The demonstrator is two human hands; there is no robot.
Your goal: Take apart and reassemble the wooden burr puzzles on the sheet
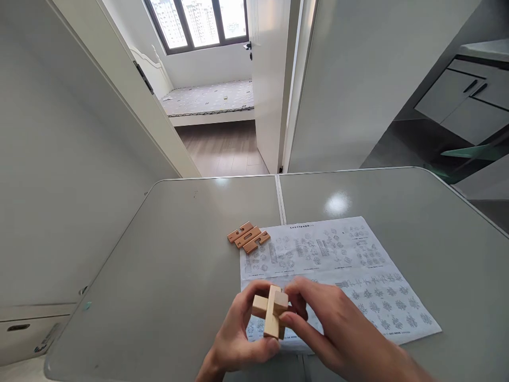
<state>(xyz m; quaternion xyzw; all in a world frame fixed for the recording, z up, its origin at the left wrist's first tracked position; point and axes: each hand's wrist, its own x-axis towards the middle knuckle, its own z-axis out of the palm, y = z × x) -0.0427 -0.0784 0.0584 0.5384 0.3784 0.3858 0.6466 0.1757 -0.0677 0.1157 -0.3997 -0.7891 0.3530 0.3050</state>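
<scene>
A pale wooden interlocking burr puzzle (271,312), made of crossed bars, is held above the front part of the table. My left hand (243,333) grips it from the left, thumb at its lower end and fingers behind the top. From the right, my right hand (324,315) pinches the puzzle's right side with thumb and index finger; its other fingertips are partly hidden behind the wood. Beneath both hands lies a printed instruction sheet (326,270) with rows of small puzzle diagrams. Three notched reddish-brown wooden pieces (248,237) lie side by side at the sheet's upper left corner.
The grey table (178,276) has a seam down its middle and rounded far corners. Beyond it, an open door (271,79) shows a room with a bed (210,98) and window. White cabinets (465,95) stand at the far right, and a green seat (469,153) is below them.
</scene>
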